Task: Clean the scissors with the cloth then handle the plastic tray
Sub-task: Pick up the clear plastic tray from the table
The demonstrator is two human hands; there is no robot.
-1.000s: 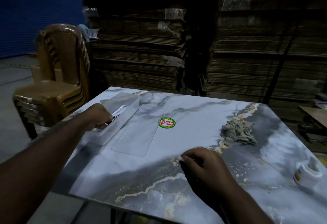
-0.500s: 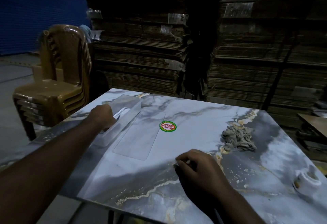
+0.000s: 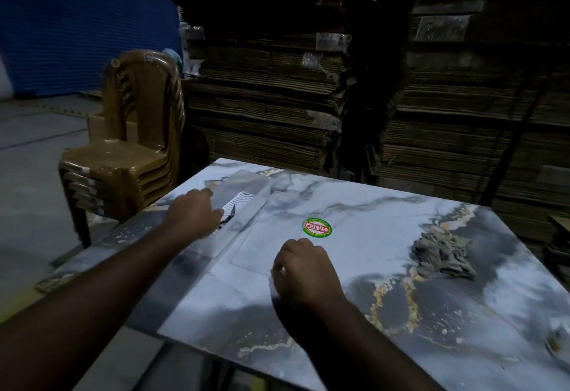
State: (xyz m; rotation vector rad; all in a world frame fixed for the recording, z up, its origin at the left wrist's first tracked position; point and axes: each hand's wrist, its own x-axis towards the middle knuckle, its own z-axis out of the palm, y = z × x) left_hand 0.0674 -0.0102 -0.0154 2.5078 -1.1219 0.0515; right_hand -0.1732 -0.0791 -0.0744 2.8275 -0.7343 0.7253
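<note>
At nine o'clock on the marble-patterned counter (image 3: 385, 236), the left hand (image 3: 192, 216) rests on the near end of the clear plastic tray (image 3: 246, 187), its fingers curled over a dark pointed thing that looks like the scissors (image 3: 229, 217), lying beside a white ribbed piece (image 3: 237, 201) inside the tray. Whether that grip truly pinches the scissors or only lies on them, I cannot tell in this dim light.

The right hand (image 3: 303, 268) has travelled since a second ago: it was at five o'clock near the counter's front edge, and now sits closer to the centre, at the near right corner of a flat clear sheet (image 3: 262, 242) that lies just beside the tray, below the round red and green sticker (image 3: 317, 228). Its fingers are loosely curled, knuckles up, with nothing seen inside them. The left hand has hardly shifted over the same stretch.

The grey cloth (image 3: 441, 256) lies crumpled at three o'clock, well apart from both hands and untouched. That suggests the wiping is over and the scissors are being laid down in the tray, so the work is likely turning to the tray itself, with the right hand coming in to help. Brown plastic chairs (image 3: 129, 150) stand stacked at ten o'clock beyond the counter, before piles of flattened cardboard (image 3: 271, 88).
</note>
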